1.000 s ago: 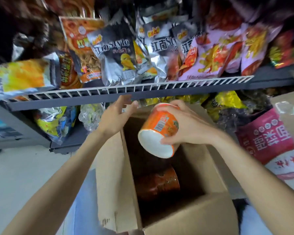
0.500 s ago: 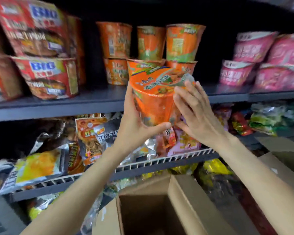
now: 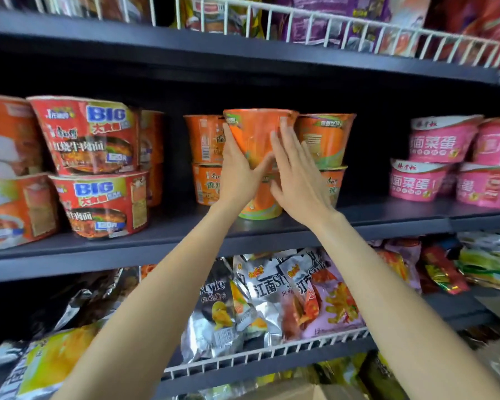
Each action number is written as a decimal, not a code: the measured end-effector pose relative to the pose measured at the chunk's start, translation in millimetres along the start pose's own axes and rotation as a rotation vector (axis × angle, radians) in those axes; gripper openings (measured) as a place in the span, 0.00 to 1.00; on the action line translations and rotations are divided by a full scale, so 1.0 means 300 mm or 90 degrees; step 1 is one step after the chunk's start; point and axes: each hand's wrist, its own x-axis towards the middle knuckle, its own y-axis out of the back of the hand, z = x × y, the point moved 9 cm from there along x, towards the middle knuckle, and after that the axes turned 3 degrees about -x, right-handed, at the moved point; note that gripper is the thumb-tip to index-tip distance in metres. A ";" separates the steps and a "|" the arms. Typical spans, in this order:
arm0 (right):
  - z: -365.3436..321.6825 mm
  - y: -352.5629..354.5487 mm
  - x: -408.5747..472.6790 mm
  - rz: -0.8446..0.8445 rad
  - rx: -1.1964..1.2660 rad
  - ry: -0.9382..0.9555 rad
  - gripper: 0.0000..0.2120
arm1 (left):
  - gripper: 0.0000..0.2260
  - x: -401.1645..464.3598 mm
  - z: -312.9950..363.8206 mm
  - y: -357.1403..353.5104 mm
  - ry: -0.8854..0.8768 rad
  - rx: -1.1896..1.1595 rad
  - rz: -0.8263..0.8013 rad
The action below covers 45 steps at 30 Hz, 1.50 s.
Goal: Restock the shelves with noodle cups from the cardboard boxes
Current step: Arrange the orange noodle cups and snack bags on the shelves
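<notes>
Holding an orange cup [image 3: 256,134] between both hands, I have it upright on top of another orange cup [image 3: 260,202] at the middle shelf [image 3: 358,223]. Left hand [image 3: 237,168] wraps the cup's left side, thumb curled across the front. Right hand [image 3: 296,171] lies flat against the right side, fingers [image 3: 283,128] straight and reaching up to the rim.

Just behind, more orange cups stand in stacks of two: one stack to the left [image 3: 205,157], one to the right [image 3: 325,151], both close against the held cup.

Further left on the same shelf, red bowls [image 3: 90,134] marked BIG sit two high. Further right, pink bowls [image 3: 442,160] are stacked, well apart from the orange group.

Shelf below: snack bags [image 3: 272,298], silver and pink, behind a white wire rail [image 3: 272,352]. Shelf above carries more bags behind another wire rail [image 3: 358,33]. A cardboard box edge [image 3: 295,392] shows at the bottom of the view, between my forearms.
</notes>
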 end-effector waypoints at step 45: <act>0.132 -0.141 -1.563 -0.630 0.254 -0.504 0.19 | 0.47 -2.303 -0.657 -0.615 0.313 0.360 -1.027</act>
